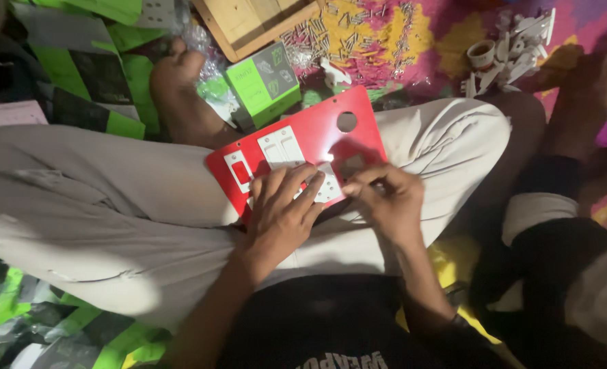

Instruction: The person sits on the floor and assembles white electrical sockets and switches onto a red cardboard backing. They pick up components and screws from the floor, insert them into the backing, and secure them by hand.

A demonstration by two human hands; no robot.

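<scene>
Head view, looking down at a seated person's lap. Red switch plate (303,147) lies across the pale trousers (112,198), its long axis running from lower left to upper right, tilted slightly; a round hole (346,121) is cut near its far corner. White switch modules (281,147) sit in the plate's middle, and a small white-framed red indicator (238,171) occupies its left end.

Left hand (281,215) rests flat on the plate's near edge, fingers (297,186) spread and extended away from the body, pressing on the white socket module (329,186) and steadying the panel against the thigh. Right hand (385,198) is just beside it, on the plate's right part, fingertips drawn together in a pinch at a rectangular opening (350,166); what they pinch is too small and shadowed to identify. Both hands touch the plate; the right is nearer the open cut-out, which lies directly ahead of its fingertips.

Surroundings: a green-and-black carton (266,82) stands just beyond the plate, beside a bare foot (180,89). Farther off, a wooden tray (255,24), scattered small metal parts (358,34) on a patterned cloth (447,37), and a pile of white plastic parts (515,48). Another person's hand (590,89) shows at the right edge.
</scene>
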